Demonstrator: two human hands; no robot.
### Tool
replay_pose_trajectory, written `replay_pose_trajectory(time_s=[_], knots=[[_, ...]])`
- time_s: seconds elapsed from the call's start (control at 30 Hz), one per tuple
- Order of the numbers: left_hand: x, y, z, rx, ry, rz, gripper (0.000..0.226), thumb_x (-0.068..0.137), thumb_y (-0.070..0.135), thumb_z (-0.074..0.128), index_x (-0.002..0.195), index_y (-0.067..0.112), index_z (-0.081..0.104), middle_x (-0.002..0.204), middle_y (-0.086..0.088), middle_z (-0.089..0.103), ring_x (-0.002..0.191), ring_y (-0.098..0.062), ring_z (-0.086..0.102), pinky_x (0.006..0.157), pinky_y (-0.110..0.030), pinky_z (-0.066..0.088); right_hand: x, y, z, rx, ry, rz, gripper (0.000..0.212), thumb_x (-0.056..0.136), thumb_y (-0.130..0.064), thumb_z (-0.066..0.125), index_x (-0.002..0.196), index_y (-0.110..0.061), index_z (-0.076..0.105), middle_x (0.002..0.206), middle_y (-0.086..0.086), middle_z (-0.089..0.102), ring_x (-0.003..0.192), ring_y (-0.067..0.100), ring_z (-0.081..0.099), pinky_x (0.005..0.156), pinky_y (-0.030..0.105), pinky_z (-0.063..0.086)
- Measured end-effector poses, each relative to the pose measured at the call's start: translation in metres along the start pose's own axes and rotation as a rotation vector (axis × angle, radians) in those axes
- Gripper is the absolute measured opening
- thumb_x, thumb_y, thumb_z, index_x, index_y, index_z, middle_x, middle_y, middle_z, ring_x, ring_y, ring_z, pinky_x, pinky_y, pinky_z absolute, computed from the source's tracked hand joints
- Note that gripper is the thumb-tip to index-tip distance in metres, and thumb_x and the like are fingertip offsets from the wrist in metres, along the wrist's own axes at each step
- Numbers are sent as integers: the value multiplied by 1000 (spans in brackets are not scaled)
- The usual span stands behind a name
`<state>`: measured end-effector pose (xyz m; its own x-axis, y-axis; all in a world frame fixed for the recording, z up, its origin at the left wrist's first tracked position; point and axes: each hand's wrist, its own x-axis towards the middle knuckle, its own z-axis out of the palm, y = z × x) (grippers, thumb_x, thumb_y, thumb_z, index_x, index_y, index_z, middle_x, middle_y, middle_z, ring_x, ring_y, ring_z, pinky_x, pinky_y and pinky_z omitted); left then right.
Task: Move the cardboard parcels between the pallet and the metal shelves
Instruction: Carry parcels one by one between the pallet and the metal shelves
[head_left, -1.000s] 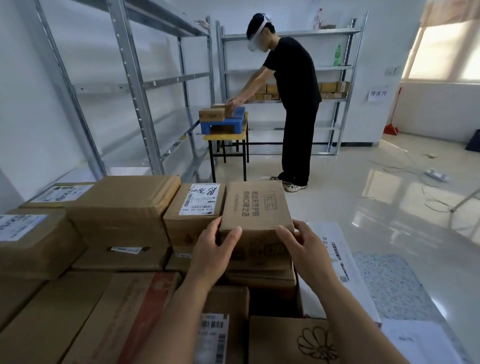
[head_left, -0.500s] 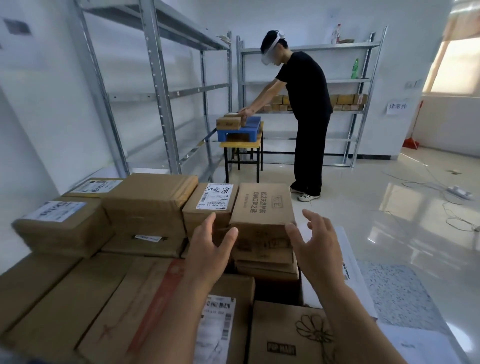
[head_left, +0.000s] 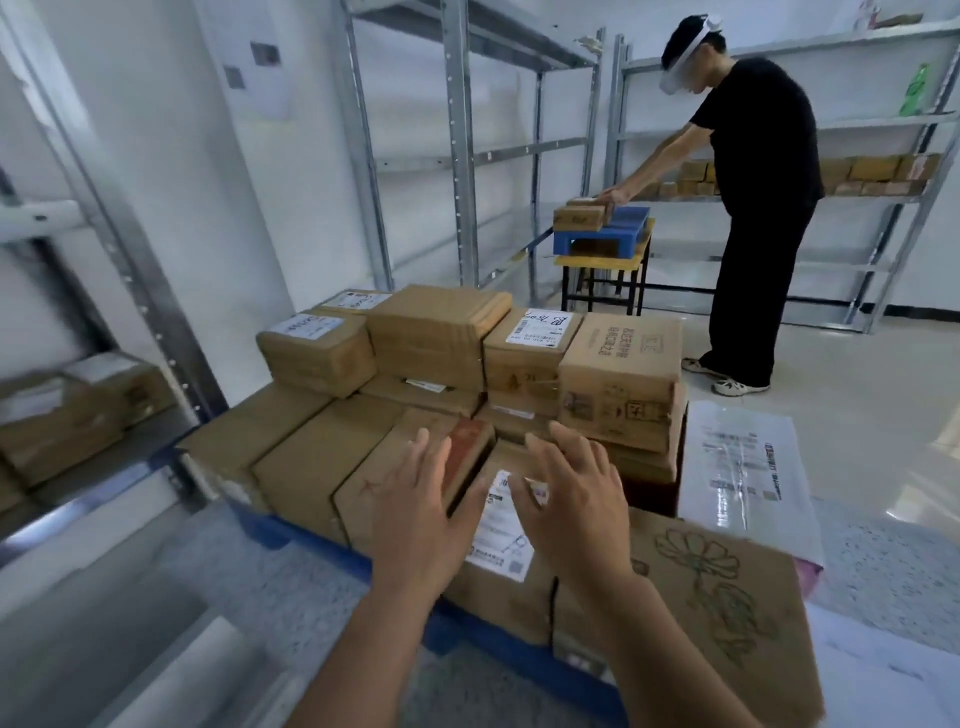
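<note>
Several brown cardboard parcels are stacked on a blue pallet (head_left: 306, 538) on the floor in front of me. The parcel with printed Chinese text (head_left: 621, 374) sits on top at the right of the stack. My left hand (head_left: 421, 512) and my right hand (head_left: 571, 506) hover side by side, fingers spread, above a low parcel with a white label (head_left: 501, 530) at the near edge. Neither hand holds anything. Metal shelves (head_left: 457, 156) stand behind the stack, and a nearer shelf unit (head_left: 119, 270) at the left holds a few parcels (head_left: 78, 410).
Another person in black (head_left: 758, 208) bends over a small blue pallet (head_left: 602, 231) on a yellow-topped table, hands on a parcel. A flower-drawn parcel (head_left: 727, 597) lies at the near right. A white plastic mailer (head_left: 743, 467) lies on the right. More shelves with boxes line the back wall.
My hands let go of the Chinese-text parcel on top of the stack and drew back and down to the near edge. The view has pulled back and swung left.
</note>
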<state>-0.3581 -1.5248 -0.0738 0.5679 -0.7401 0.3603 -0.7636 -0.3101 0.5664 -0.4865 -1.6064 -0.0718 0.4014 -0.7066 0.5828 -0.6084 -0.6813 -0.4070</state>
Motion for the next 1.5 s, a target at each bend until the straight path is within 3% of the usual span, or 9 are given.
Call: replay_pose_trajectory(time_s=[0.23,0.3,0.43,0.53,0.63,0.73,0.93,1.07,1.5], knots=[[-34,-43,-43,64,113,-88,73,85,65,34,145,24,31,156,3,18,142,-15,17,114,-40,22,-9,-60,26,84,-176,-70,49,90,-49,44,134,-28,48,147,-3,38,135,21,32,109,39,26],[-39,-55,-57,83,141,-110,78,82,68,28,145,23,32,156,3,19,142,-15,17,113,-39,19,-11,-79,30,103,-193,-107,49,90,-46,46,134,-25,49,146,-1,40,133,24,34,108,40,27],[-52,-88,-88,92,201,-154,67,88,53,48,144,18,34,155,-3,23,141,-20,23,114,-39,18,-15,-123,40,129,-188,-191,47,89,-37,53,130,-14,54,140,9,48,126,29,45,105,45,35],[-65,-115,-121,113,247,-182,67,87,51,51,142,14,38,152,-6,28,140,-21,26,113,-35,19,-24,-163,50,134,-259,-237,48,91,-39,51,133,-16,52,143,9,45,130,28,41,108,44,31],[-81,-150,-160,171,278,-242,66,88,50,50,143,16,37,154,-4,26,140,-19,25,111,-28,15,-41,-209,64,201,-205,-277,41,82,-29,70,118,-10,64,126,15,59,110,35,58,93,46,44],[-102,-189,-200,210,321,-311,64,90,48,50,144,17,36,155,-3,24,141,-18,22,112,-28,12,-58,-258,78,248,-181,-328,37,79,-26,71,110,-7,67,116,15,64,99,35,62,84,44,48],[-145,-251,-264,264,368,-380,64,89,47,53,142,15,38,154,-5,27,141,-20,24,114,-34,15,-89,-347,98,299,-257,-380,41,84,-31,64,120,-12,62,126,12,59,116,32,54,96,47,43],[-169,-287,-303,279,420,-407,64,88,45,56,141,14,40,152,-7,31,139,-23,29,113,-36,20,-108,-403,111,280,-364,-405,49,92,-42,50,136,-20,49,143,4,45,132,24,38,109,41,26],[-257,-384,-407,332,552,-587,67,90,50,51,145,17,32,155,-3,24,141,-22,23,113,-36,17,-187,-562,152,349,-463,-587,50,92,-47,48,135,-21,50,143,5,47,132,22,39,108,39,28]])
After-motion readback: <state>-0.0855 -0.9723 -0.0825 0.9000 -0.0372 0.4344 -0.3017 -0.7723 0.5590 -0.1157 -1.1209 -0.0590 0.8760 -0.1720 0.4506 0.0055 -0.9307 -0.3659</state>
